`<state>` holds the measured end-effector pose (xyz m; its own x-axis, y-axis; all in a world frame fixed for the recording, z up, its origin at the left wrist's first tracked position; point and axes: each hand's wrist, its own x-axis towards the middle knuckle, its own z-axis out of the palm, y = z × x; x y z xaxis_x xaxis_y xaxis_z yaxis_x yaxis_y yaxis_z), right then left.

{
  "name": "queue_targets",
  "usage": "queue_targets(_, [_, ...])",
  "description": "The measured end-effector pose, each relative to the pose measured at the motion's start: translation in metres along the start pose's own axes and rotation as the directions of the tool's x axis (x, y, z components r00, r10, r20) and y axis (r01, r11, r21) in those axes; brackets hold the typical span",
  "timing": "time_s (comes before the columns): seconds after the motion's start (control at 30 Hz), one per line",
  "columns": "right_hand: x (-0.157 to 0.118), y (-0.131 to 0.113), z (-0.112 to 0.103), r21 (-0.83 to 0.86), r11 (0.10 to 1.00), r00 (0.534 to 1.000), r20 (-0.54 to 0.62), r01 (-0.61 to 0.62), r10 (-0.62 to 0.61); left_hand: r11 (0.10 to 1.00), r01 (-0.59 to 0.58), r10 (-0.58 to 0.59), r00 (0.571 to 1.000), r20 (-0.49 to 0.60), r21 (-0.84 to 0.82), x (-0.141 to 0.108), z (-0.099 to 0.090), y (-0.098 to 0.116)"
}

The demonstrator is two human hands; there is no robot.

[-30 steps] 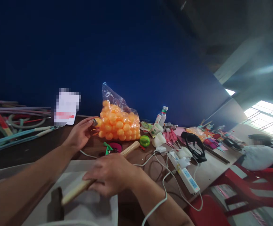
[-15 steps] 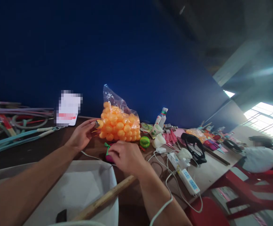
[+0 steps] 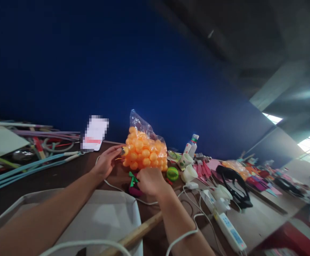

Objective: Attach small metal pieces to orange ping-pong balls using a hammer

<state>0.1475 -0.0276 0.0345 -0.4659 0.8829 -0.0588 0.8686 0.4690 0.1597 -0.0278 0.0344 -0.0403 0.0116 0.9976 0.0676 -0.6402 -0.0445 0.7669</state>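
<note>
In the head view, our left hand (image 3: pixel 106 165) pinches a small yellow ball (image 3: pixel 126 150) with a metal-looking end between thumb and fingers, just beside the clear bag of orange balls (image 3: pixel 145 153) near the back edge of the table (image 3: pixel 64 174). Our right hand (image 3: pixel 150 181) has its fingers curled down at a purple thing with a green ribbon (image 3: pixel 135 190), in front of the bag; we cannot tell whether they pinch it. A green striped ball (image 3: pixel 172 174) lies to the right of that hand.

A phone (image 3: pixel 94 137) leans at the back edge, left of the bag, before the blue wall (image 3: pixel 104 64). A white tub (image 3: pixel 109 206) is at the near edge, a wooden handle (image 3: pixel 141 231) across its right rim. A power strip (image 3: pixel 229 229) lies toward the table's right front edge.
</note>
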Motion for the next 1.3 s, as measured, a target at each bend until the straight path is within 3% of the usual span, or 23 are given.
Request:
queue_targets(0.3, [0.007,0.007,0.014,0.011,0.999,0.999,-0.019,0.051,-0.051,1.0,0.027,-0.027,1.0,-0.006,0.011,0.002,-0.002,-0.002])
queue_targets(0.63, [0.008,0.004,0.005,-0.028,0.999,0.989,0.143,0.038,-0.034,0.999,0.016,-0.016,1.0,-0.016,0.035,0.003,-0.003,-0.005])
queue_targets(1.3, [0.0,0.009,0.002,0.028,0.999,0.996,0.082,0.03,-0.033,0.998,0.029,-0.028,0.999,-0.038,0.046,0.001,0.002,-0.001])
